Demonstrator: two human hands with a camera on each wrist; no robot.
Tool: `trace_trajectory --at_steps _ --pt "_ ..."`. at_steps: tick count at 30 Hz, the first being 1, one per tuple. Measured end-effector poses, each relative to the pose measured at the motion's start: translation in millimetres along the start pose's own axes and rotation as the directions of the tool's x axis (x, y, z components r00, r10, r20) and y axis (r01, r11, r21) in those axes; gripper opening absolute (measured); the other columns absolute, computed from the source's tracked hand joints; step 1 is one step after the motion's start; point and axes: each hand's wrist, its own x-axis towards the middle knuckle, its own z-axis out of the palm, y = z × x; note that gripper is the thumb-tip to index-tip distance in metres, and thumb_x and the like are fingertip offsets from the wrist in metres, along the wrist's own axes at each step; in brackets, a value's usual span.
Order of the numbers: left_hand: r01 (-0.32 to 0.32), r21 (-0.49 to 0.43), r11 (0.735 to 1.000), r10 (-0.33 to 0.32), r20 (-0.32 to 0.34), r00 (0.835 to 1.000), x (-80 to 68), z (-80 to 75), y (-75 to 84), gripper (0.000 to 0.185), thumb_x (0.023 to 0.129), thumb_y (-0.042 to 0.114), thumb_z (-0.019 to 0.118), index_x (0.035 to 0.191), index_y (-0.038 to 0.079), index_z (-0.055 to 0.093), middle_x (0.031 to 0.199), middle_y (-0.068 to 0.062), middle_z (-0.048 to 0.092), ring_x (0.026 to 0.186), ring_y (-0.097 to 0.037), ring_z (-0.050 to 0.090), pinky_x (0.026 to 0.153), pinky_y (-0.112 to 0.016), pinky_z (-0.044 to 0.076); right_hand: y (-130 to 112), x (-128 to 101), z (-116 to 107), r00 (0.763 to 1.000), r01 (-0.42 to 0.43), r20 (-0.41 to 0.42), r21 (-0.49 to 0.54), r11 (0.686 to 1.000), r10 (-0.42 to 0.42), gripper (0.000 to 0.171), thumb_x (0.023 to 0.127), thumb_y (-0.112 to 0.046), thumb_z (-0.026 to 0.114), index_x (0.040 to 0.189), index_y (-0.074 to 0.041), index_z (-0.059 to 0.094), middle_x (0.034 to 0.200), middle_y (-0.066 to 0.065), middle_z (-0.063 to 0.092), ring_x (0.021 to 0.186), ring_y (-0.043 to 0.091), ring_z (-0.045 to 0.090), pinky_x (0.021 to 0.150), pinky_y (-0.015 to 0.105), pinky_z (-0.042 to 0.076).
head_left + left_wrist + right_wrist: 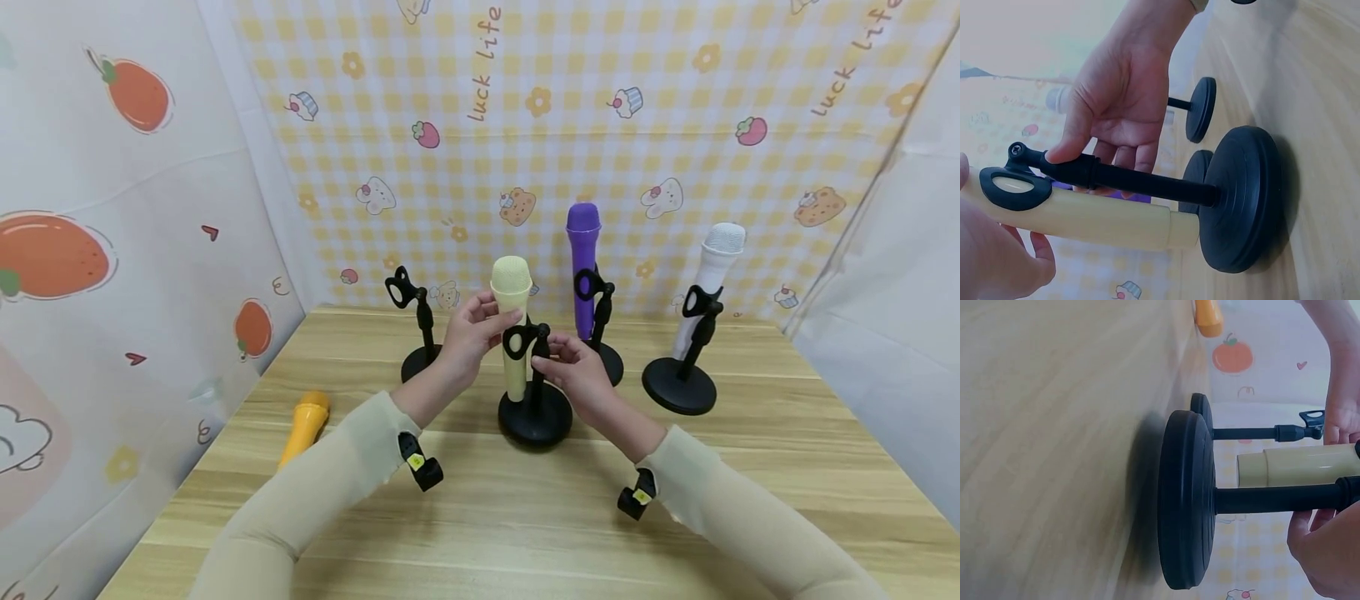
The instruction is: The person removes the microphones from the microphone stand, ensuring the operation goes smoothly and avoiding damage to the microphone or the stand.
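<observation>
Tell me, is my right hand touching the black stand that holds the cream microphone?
Touching. The left wrist view shows the right hand with its thumb pressed on the black stand pole, beside the cream microphone.

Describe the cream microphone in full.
The cream microphone looks like smooth plastic, with a textured rounded head above a tapering handle. It stands upright in the black clip of the middle stand, its lower end above the round base. The left hand grips it below the head; the right hand holds the stand's post.

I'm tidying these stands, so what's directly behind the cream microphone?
Behind the cream microphone, the purple microphone stands clipped in its stand; that stand's base is partly hidden by the right hand.
</observation>
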Motion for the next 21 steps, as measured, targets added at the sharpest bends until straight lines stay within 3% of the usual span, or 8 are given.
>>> trace_trajectory --at_steps 21 --pt "0.012 -0.018 1.000 -0.011 0.020 1.000 -19.2 3.3 -4.6 0.028 0.085 0.005 0.074 0.110 0.010 0.062 0.103 -0.001 0.064 0.091 -0.016 0.058 0.078 -0.032 0.042 8 -20 -3 1.000 -0.001 0.021 -0.002 1.000 0.001 0.027 0.088 0.003 0.068 0.110 -0.008 0.056 0.102 0.004 0.058 0.093 0.016 0.060 0.085 0.028 0.051"
